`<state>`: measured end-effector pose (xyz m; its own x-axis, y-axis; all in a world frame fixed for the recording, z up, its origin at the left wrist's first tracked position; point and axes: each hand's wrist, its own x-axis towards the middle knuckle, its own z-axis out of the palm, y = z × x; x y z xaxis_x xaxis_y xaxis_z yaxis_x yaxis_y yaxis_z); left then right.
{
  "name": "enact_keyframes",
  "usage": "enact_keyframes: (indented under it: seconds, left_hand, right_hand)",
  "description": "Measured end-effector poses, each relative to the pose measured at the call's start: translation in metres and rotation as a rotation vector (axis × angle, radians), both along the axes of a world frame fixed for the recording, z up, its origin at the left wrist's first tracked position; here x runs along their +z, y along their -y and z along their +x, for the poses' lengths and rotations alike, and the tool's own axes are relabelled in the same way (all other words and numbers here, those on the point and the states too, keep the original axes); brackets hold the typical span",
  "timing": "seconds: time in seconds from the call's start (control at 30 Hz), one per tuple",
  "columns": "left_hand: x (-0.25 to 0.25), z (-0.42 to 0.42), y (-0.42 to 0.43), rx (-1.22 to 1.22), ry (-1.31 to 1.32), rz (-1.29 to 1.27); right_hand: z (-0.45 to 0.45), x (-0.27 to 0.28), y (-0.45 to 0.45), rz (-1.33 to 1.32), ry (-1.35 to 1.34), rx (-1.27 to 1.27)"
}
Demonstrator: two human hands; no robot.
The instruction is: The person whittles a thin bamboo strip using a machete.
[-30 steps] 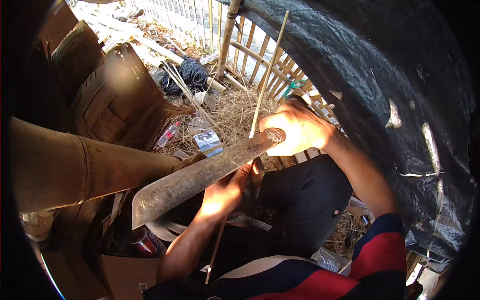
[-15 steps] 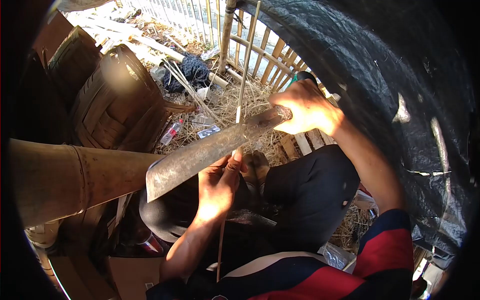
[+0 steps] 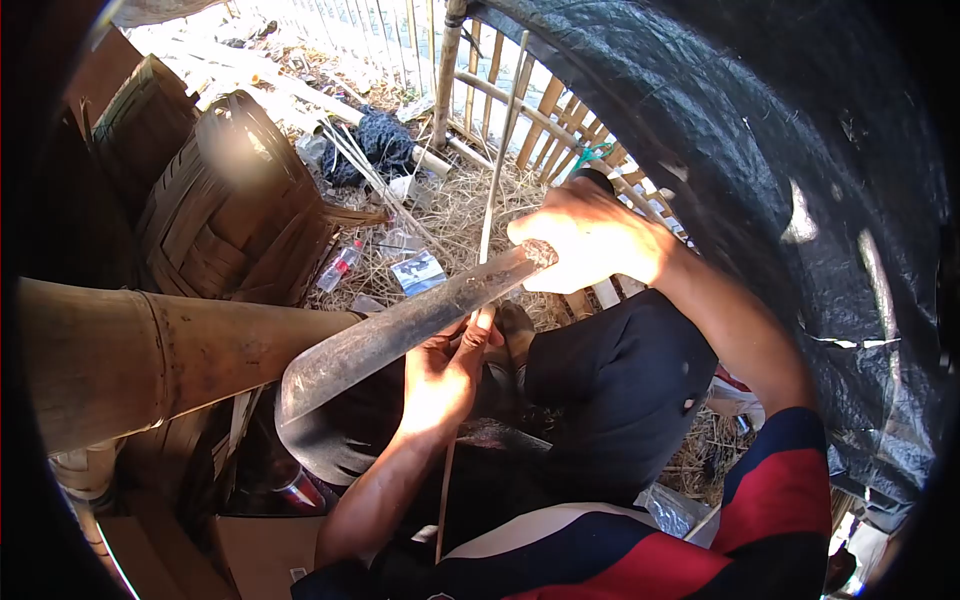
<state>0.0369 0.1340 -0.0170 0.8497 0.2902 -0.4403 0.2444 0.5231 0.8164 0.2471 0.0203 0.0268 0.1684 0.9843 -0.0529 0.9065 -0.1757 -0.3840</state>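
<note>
My right hand (image 3: 590, 235) is closed round the handle of a machete (image 3: 400, 335), whose broad, stained blade points down to the left. A long, thin bamboo strip (image 3: 497, 185) runs upright through the middle of the view, passing behind the blade. Just below the blade, my left hand (image 3: 440, 385) pinches that strip between thumb and fingers. The strip's lower end (image 3: 445, 505) hangs down past my left wrist toward my lap. Where the blade meets the strip, I cannot tell whether they touch.
A thick bamboo pole (image 3: 200, 355) juts in from the left. Behind it stand woven baskets (image 3: 235, 200). Black plastic sheeting (image 3: 780, 180) hangs at the right. Straw, a plastic bottle (image 3: 343, 265) and a dark bundle (image 3: 375, 145) lie before a bamboo fence (image 3: 530, 110).
My right hand and the machete have moved slightly left and down, with the blade turned a little. The strip's upper end leans further right. My left hand keeps its pinch.
</note>
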Motion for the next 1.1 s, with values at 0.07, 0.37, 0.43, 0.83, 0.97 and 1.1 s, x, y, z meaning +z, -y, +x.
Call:
enact_keyframes:
  seconds: [0.07,0.37,0.43,0.83,0.97,1.1]
  left_hand:
    - [0.005,0.003,-0.001,0.001,-0.030,0.055]
    - [0.010,0.004,0.002,0.032,-0.074,0.037]
    - [0.008,0.003,0.001,0.028,-0.086,0.040]
    - [0.010,-0.002,-0.003,0.013,-0.056,0.052]
    - [0.011,-0.004,-0.004,0.027,-0.046,0.042]
    - [0.010,-0.005,-0.007,0.038,-0.040,0.047]
  right_hand:
    - [0.001,-0.004,-0.005,-0.048,-0.058,-0.005]
    - [0.010,-0.005,0.003,-0.093,0.039,-0.044]
    - [0.010,-0.005,0.004,-0.105,0.036,-0.046]
    - [0.016,-0.019,0.020,0.000,0.152,-0.080]
    - [0.019,-0.020,0.026,-0.037,0.156,-0.132]
    - [0.018,-0.012,0.033,-0.140,0.134,-0.184]
